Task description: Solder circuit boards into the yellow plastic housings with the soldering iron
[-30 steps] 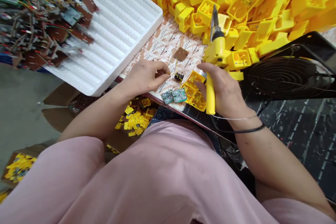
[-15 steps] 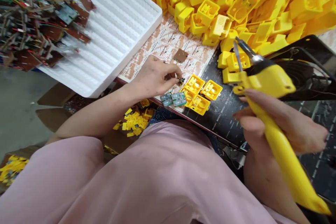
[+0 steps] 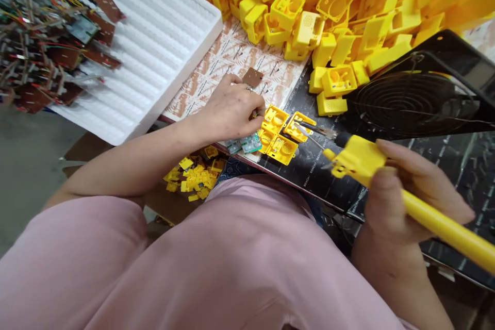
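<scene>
My right hand (image 3: 402, 196) grips a yellow soldering iron (image 3: 359, 157) with a thin feed tube beside its tip. The tip lies over the right-hand yellow plastic housing (image 3: 299, 126) of a small cluster; whether they touch, I cannot tell. My left hand (image 3: 235, 111) is closed in a pinch at the cluster's left side, and what its fingers hold is hidden. Under that hand, green circuit boards (image 3: 251, 143) lie against the housings, with a thin wire running to the front housing (image 3: 282, 149). A brown circuit board (image 3: 252, 77) sits just beyond the left hand.
A big heap of yellow housings (image 3: 340, 0) fills the far side. On the left, a white foam tray (image 3: 166, 26) carries wired boards (image 3: 50, 36). A black fan-like unit (image 3: 410, 98) stands right, on a black mat (image 3: 332, 175). Below the table edge are small yellow parts (image 3: 197, 178).
The soldering iron has come down and left, from raised in the air to the right-hand housing. My left hand stays by the cluster, still pinched. The whole view has shifted slightly.
</scene>
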The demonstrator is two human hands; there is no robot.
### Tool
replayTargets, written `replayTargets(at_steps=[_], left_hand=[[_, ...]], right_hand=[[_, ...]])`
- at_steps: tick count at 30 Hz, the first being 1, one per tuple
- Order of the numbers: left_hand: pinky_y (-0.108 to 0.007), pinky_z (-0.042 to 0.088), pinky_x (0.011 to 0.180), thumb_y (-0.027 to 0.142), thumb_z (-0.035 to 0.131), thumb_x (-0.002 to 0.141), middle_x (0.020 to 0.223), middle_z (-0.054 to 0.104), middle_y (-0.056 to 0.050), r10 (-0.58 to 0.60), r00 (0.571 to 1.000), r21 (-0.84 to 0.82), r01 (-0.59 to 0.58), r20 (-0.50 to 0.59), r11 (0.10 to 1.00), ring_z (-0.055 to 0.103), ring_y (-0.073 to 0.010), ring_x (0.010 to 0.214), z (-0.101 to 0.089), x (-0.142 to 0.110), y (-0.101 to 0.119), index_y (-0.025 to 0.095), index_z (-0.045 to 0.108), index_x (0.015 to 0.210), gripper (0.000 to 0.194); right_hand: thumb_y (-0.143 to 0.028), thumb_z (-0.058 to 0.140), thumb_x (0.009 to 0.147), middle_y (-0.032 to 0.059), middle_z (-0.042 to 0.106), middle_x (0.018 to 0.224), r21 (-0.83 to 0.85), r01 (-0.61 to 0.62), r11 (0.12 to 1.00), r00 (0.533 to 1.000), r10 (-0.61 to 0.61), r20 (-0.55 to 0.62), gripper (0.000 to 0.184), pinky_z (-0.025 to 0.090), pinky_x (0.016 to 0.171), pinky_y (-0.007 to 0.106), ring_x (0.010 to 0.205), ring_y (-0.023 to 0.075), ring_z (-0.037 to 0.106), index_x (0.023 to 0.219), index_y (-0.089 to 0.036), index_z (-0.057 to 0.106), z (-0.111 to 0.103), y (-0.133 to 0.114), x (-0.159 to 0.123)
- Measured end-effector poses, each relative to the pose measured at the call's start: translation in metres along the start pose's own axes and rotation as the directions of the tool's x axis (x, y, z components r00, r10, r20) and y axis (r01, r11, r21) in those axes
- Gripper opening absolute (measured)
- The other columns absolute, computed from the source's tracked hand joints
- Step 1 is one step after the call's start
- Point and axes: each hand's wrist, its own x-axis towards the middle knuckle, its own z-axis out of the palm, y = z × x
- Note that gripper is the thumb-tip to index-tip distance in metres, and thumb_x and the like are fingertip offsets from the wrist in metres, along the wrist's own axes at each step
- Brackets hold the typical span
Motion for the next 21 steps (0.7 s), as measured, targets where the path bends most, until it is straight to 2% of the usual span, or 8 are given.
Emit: replayTargets(at_steps=[4, 7, 10, 12, 15, 21], left_hand=[[-0.048, 0.045, 0.105, 0.032, 0.053, 0.088, 0.067, 0.071, -0.002, 0.001, 1.0, 0.029, 0.0, -0.02, 1.0, 0.066, -0.0218, 0.077, 0.002, 0.001, 0.001, 0.024, 0.081, 0.083, 0.029], [-0.047, 0.046, 0.102, 0.032, 0.052, 0.089, 0.069, 0.072, -0.003, 0.002, 1.0, 0.055, 0.0, -0.029, 0.998, 0.067, -0.0227, 0.079, 0.003, 0.0, 0.002, 0.023, 0.08, 0.084, 0.03], [-0.049, 0.048, 0.101, 0.033, 0.052, 0.089, 0.073, 0.074, -0.005, 0.001, 1.0, 0.073, 0.001, -0.02, 0.997, 0.069, -0.0249, 0.083, 0.003, -0.001, 0.005, 0.021, 0.08, 0.084, 0.031], [-0.05, 0.048, 0.101, 0.033, 0.052, 0.089, 0.073, 0.074, -0.007, -0.002, 1.0, 0.086, 0.005, -0.031, 0.996, 0.07, -0.0263, 0.084, 0.004, -0.001, 0.006, 0.02, 0.08, 0.084, 0.031], [-0.051, 0.049, 0.099, 0.033, 0.053, 0.089, 0.071, 0.072, -0.006, 0.013, 0.998, 0.11, -0.006, -0.063, 0.994, 0.07, -0.0258, 0.082, 0.007, 0.0, 0.006, 0.02, 0.08, 0.082, 0.031], [-0.049, 0.049, 0.096, 0.033, 0.054, 0.09, 0.067, 0.07, -0.005, 0.042, 0.991, 0.123, -0.026, -0.127, 0.992, 0.07, -0.0248, 0.079, 0.011, 0.0, 0.005, 0.021, 0.078, 0.077, 0.029]], right_hand=[[-0.058, 0.076, 0.096, 0.0069, 0.082, 0.1, -0.025, 0.055, 0.998, 0.992, -0.051, 0.114, 0.041, 0.063, 0.067, 0.036, 0.093, 0.0284, 0.081, 0.127, -0.031, 0.078, 0.009, -0.019, 0.004], [-0.034, 0.082, 0.095, 0.001, 0.08, 0.086, -0.032, 0.21, 0.977, 0.971, -0.205, 0.124, 0.019, 0.061, 0.062, 0.029, 0.076, 0.0202, 0.078, 0.112, -0.029, 0.076, 0.019, -0.033, 0.014], [-0.013, 0.086, 0.088, -0.0012, 0.078, 0.079, -0.021, 0.366, 0.93, 0.928, -0.363, 0.078, 0.026, 0.058, 0.054, 0.024, 0.064, 0.0149, 0.074, 0.103, -0.023, 0.068, 0.026, -0.04, 0.021], [-0.012, 0.088, 0.086, 0.0002, 0.078, 0.08, -0.016, 0.399, 0.917, 0.915, -0.398, 0.064, 0.029, 0.056, 0.051, 0.024, 0.063, 0.0147, 0.073, 0.1, -0.022, 0.065, 0.03, -0.042, 0.023], [-0.018, 0.088, 0.09, 0.0016, 0.077, 0.079, -0.009, 0.409, 0.912, 0.909, -0.407, 0.087, 0.025, 0.058, 0.053, 0.024, 0.064, 0.0148, 0.073, 0.098, -0.023, 0.064, 0.031, -0.044, 0.025], [-0.015, 0.083, 0.094, 0.004, 0.078, 0.083, -0.035, 0.416, 0.909, 0.881, -0.394, 0.261, 0.021, 0.065, 0.066, 0.029, 0.073, 0.0174, 0.077, 0.101, -0.021, 0.064, 0.02, -0.053, 0.031]])
